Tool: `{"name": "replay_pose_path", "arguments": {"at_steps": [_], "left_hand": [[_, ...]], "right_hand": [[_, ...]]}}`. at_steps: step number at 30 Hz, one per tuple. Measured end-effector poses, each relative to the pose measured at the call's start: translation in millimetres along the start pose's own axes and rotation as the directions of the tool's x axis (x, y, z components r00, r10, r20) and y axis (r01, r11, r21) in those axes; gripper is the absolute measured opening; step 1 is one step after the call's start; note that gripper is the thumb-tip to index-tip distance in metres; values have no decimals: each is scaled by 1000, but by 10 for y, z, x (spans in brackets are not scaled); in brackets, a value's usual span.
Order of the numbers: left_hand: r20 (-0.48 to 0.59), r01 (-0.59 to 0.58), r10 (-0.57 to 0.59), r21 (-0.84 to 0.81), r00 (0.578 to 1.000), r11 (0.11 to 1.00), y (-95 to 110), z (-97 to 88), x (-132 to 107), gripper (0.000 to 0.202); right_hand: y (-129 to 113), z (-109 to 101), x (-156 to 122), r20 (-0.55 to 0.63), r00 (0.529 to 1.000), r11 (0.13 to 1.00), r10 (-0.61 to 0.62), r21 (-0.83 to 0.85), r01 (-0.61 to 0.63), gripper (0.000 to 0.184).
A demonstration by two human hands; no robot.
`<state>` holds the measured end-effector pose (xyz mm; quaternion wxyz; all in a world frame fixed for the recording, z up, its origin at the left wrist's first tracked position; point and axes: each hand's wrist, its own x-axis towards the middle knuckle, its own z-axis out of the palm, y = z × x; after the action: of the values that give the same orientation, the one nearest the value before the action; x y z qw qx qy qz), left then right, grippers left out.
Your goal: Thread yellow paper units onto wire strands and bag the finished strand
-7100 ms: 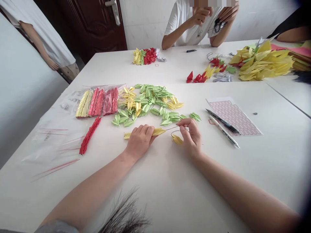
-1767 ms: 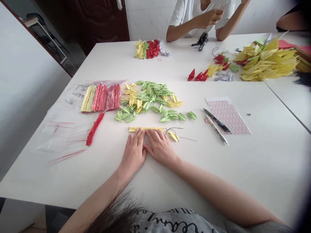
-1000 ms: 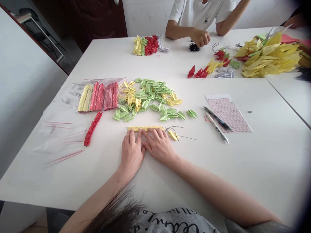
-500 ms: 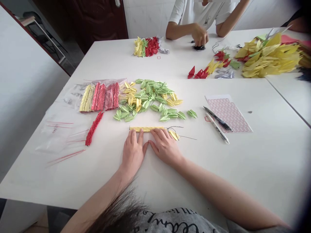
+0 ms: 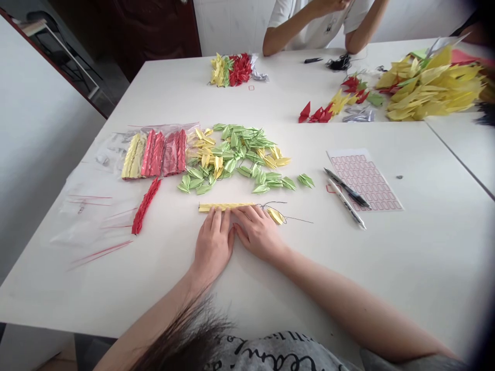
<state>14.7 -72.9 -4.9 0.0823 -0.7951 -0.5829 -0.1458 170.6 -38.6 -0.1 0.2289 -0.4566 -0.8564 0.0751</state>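
Observation:
My left hand (image 5: 212,246) and my right hand (image 5: 257,233) lie flat side by side on the white table (image 5: 270,288), fingers stretched out. Their fingertips touch a long strip of stacked yellow folded paper pieces (image 5: 226,206). A thin black thread (image 5: 286,216) runs from the strip's right end past a single yellow folded piece (image 5: 276,215) by my right fingers. Neither hand holds anything.
A heap of green and yellow folded pieces (image 5: 235,157) lies behind the strip. Bagged red and yellow strips (image 5: 154,154) and a loose red strip (image 5: 146,205) sit left. Two pens (image 5: 347,196) and a sticker sheet (image 5: 363,178) sit right. A person in white sits across the table.
My hands left the thread and single piece and now lie flat against the yellow strip. Over the last second they hardly moved. The person opposite lifted their hand from the table.

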Motion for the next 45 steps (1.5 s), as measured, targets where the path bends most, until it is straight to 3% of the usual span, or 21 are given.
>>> {"name": "replay_pose_path", "arguments": {"at_steps": [6, 19, 22, 27, 33, 38, 45], "left_hand": [[11, 18, -18, 28, 1000, 999, 11, -10, 21, 39], [-13, 13, -13, 51, 1000, 999, 23, -9, 8, 41], [-10, 23, -23, 29, 1000, 999, 24, -3, 4, 41], [-46, 11, -12, -5, 999, 1000, -14, -12, 21, 40], [-94, 47, -53, -70, 994, 996, -275, -41, 46, 31], [-162, 96, -117, -132, 980, 987, -399, -71, 37, 35], [-122, -158, 140, -155, 983, 975, -211, -91, 53, 41]], "right_hand": [[13, -6, 33, 4, 1000, 996, -19, -82, 19, 22], [187, -139, -91, -157, 987, 969, 35, -235, -71, 16], [154, -139, -91, -175, 984, 978, 25, -201, -60, 13], [166, -153, -76, -214, 973, 993, -89, -101, 68, 11], [521, -309, 11, -272, 961, 998, 59, 23, -55, 15], [742, -508, 23, -141, 987, 991, 78, 115, -62, 17], [814, -686, -183, 132, 979, 986, 155, 41, -162, 15]]}}
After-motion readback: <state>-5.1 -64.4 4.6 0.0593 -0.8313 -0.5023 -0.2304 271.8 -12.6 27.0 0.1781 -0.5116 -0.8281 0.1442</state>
